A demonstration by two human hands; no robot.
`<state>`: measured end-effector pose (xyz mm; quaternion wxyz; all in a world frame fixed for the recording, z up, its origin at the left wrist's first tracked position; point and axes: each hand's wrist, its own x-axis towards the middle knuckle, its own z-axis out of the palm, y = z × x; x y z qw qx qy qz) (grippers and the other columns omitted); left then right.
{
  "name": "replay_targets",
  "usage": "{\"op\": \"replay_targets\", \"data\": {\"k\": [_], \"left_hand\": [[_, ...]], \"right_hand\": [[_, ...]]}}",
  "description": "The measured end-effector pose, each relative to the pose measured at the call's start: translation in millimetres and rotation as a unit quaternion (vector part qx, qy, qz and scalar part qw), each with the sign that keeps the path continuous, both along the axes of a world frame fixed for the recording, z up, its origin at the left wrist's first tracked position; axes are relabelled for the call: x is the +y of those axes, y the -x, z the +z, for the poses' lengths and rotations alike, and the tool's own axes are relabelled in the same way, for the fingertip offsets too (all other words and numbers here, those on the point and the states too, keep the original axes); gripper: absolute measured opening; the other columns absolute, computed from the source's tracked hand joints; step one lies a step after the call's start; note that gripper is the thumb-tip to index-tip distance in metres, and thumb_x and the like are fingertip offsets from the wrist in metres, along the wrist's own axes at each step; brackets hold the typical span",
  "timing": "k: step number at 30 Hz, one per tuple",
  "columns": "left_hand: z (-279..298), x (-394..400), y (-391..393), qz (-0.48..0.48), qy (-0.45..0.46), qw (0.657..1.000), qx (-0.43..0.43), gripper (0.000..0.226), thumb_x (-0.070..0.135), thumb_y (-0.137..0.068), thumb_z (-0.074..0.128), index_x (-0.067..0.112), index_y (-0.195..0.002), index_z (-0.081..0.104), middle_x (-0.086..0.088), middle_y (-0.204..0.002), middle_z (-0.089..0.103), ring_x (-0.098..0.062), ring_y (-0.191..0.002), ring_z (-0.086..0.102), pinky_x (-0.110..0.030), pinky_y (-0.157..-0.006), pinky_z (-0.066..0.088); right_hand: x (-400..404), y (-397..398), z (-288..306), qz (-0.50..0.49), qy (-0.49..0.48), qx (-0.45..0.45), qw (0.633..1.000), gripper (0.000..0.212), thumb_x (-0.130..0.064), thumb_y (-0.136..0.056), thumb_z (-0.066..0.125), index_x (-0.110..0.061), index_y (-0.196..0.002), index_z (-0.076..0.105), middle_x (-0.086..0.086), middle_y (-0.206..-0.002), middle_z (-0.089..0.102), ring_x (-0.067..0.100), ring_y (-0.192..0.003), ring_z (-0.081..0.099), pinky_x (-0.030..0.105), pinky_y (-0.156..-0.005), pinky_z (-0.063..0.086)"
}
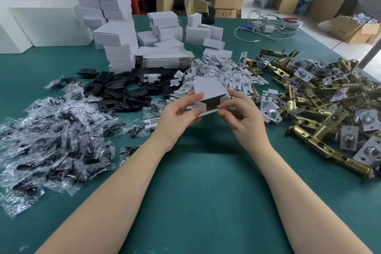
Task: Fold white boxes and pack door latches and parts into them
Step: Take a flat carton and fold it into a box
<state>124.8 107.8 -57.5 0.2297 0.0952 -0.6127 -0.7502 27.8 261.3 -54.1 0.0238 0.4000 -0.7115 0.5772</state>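
Writing cannot be read anywhere: the white box held above the green tabletop is plain, as are the finished boxes stacked at the back left and the flat blanks beside them. The left hand pinches the box's left end flap; the right hand pinches its lower flap, so each grip is closed on the half-folded box, its near end open. Brass door latches are heaped on the right, bagged parts on the left, black plates and white inserts behind the box. Cables lie far right.
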Motion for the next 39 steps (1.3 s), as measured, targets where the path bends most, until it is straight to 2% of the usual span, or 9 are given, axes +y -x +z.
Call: {"op": "replay_targets", "data": {"k": [3,6,12,18,22,28,32,36,39], "left_hand": [[1.1,0.5,-1.7,-0.039,-0.023,0.999,0.008,0.045,0.003,-0.078,0.061,0.037,-0.101,0.077,-0.003,-0.147,0.048,-0.023,-0.121,0.060,-0.028,-0.090,0.053],[2.3,2.9,-3.5,-0.042,0.008,0.999,0.003,0.040,0.009,-0.073,0.071,0.037,-0.102,0.076,0.006,-0.150,0.043,-0.016,-0.120,0.061,-0.033,-0.099,0.051],[-1.1,15.3,2.8,0.088,0.078,0.992,-0.033,0.014,0.016,-0.092,0.067,0.023,-0.103,0.072,0.000,-0.137,0.059,-0.006,-0.080,0.071,-0.022,-0.067,0.057],[-1.9,25.5,2.5,0.145,0.105,0.984,-0.014,0.015,0.020,-0.090,0.070,0.034,-0.096,0.073,0.007,-0.125,0.067,-0.013,-0.089,0.071,-0.033,-0.075,0.060],[-3.4,26.7,2.8,0.094,0.180,0.979,-0.012,0.027,0.016,-0.089,0.070,0.043,-0.095,0.074,0.029,-0.126,0.056,-0.023,-0.109,0.067,-0.031,-0.084,0.058],[-8.1,25.7,4.5,0.057,0.310,0.949,0.004,0.040,0.000,-0.088,0.062,0.028,-0.115,0.070,0.017,-0.132,0.049,-0.002,-0.086,0.067,-0.016,-0.076,0.052],[-10.2,22.4,1.3,0.116,0.425,0.897,-0.050,0.067,0.010,-0.082,0.067,0.031,-0.141,0.043,0.013,-0.121,0.036,0.002,-0.097,0.047,-0.017,-0.093,0.041],[-4.8,14.1,-1.6,0.190,0.611,0.766,-0.057,0.088,0.016,-0.071,0.078,0.030,-0.146,0.032,0.003,-0.148,0.017,-0.027,-0.136,0.021,-0.049,-0.113,0.025],[-3.0,5.9,-4.4,0.162,0.647,0.739,-0.097,0.103,0.021,-0.063,0.082,0.035,-0.148,0.025,0.003,-0.161,0.008,-0.022,-0.148,0.003,-0.049,-0.117,0.009]], "right_hand": [[-2.7,-4.0,1.0,0.013,0.042,-0.073,0.996,0.037,-0.016,-0.091,0.068,-0.044,-0.111,0.054,-0.016,-0.111,0.063,0.006,-0.082,0.068,0.013,-0.067,0.048],[-3.9,-1.4,-0.2,-0.008,0.021,-0.045,0.999,0.036,-0.029,-0.093,0.064,-0.050,-0.118,0.049,-0.011,-0.121,0.052,0.018,-0.094,0.068,0.028,-0.083,0.055],[-11.5,-4.5,-7.0,-0.088,0.024,-0.029,0.995,0.011,-0.028,-0.092,0.067,-0.030,-0.089,0.056,-0.005,-0.098,0.054,0.020,-0.093,0.059,0.033,-0.075,0.054],[-18.6,-12.0,-9.8,-0.053,0.079,-0.285,0.954,0.032,-0.047,-0.084,0.070,-0.039,-0.110,0.053,-0.003,-0.115,0.066,0.018,-0.105,0.066,0.044,-0.089,0.057],[-17.3,-10.5,-5.7,-0.024,0.165,-0.371,0.914,0.033,-0.033,-0.086,0.073,-0.028,-0.113,0.054,0.000,-0.104,0.074,0.020,-0.097,0.072,0.029,-0.074,0.059],[-12.7,-4.5,-1.8,-0.024,0.218,-0.419,0.881,0.029,-0.013,-0.090,0.069,-0.027,-0.112,0.056,-0.003,-0.088,0.076,0.014,-0.083,0.073,0.027,-0.069,0.058],[-8.2,1.5,-0.2,-0.089,0.148,-0.344,0.923,0.033,-0.009,-0.087,0.068,-0.030,-0.107,0.054,0.003,-0.080,0.066,0.021,-0.076,0.063,0.043,-0.081,0.056],[2.2,4.9,9.2,-0.055,0.021,-0.201,0.978,0.034,-0.012,-0.083,0.076,-0.031,-0.102,0.055,0.007,-0.094,0.065,0.011,-0.073,0.057,0.024,-0.063,0.054],[6.6,2.4,15.5,0.024,-0.007,-0.164,0.986,0.035,-0.011,-0.083,0.076,-0.033,-0.106,0.062,0.006,-0.092,0.068,0.015,-0.077,0.061,0.035,-0.069,0.055]]}}
